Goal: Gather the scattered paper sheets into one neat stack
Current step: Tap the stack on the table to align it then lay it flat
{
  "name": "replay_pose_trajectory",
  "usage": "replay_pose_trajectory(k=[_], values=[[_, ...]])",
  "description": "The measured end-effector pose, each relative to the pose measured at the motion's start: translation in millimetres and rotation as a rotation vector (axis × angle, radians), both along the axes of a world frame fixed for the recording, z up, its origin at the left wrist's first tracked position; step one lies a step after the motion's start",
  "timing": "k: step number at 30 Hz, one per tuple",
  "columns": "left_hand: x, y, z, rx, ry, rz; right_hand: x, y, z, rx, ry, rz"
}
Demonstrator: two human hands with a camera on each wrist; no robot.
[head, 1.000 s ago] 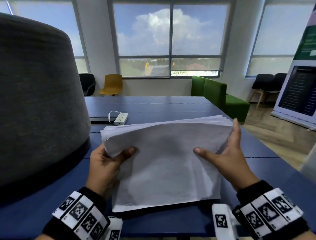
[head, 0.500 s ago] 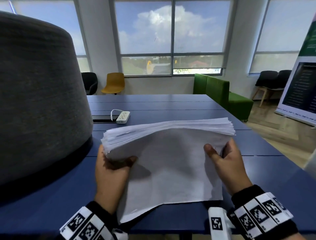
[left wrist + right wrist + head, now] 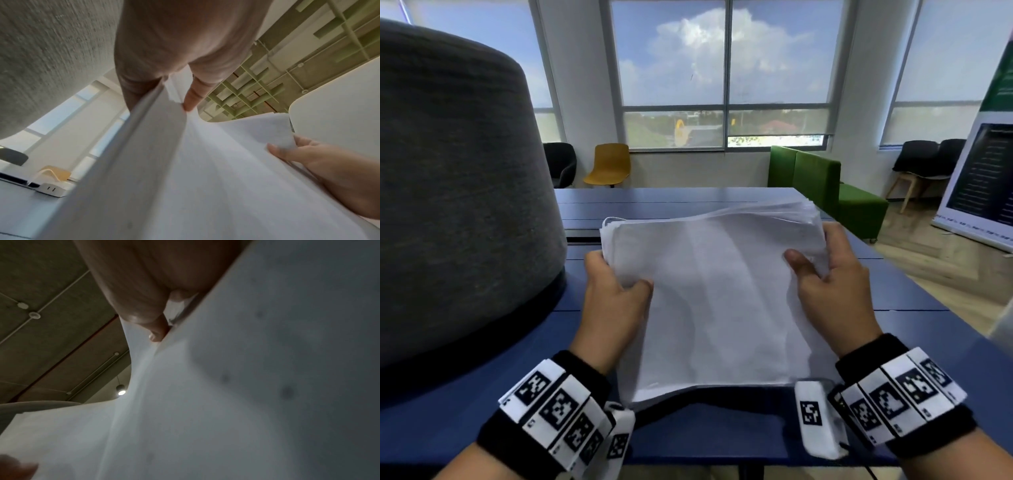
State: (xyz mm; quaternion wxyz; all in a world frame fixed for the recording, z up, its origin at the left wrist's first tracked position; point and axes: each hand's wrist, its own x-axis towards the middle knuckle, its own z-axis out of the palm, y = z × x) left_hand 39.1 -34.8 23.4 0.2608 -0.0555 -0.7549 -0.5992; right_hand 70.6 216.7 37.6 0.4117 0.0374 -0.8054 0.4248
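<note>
Paper stack [image 3: 715,301] tilted, bottom edge resting on tabletop [image 3: 893,287] near front edge; left hand [image 3: 613,308] grasping left side, right hand [image 3: 832,294] grasping right side, thumbs on front sheet

paper stack [image 3: 717,301]: we've tipped it up closer to us now, and its far edge covers the power strip we could see a second ago
right hand [image 3: 832,291]: we went from a flat palm on the side edge to pinching the top right corner, thumb on the front sheet
left hand [image 3: 613,301]: slid a bit higher up the left edge, thumb across the front
</note>
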Motion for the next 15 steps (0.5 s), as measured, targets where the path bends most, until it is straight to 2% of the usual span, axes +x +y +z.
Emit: replay_pose_trajectory(k=[3,7,11,13,15], values=[[6,7,0,-0.007,0.059,-0.012,-1,-2,-3,0.008,0.068,-0.041],[13,9,-8,0.03,0.19,0.026,3,-3,-15,-0.141,0.133,0.043],[19,7,-29,0.091,0.151,0.033,18,4,-48,-0.314,-0.137,0.241],[19,6,-31,0.082,0.136,0.03,24,8,-60,-0.315,-0.251,0.276],[18,4,-28,0.046,0.096,0.015,25,11,-64,-0.302,-0.292,0.276]])
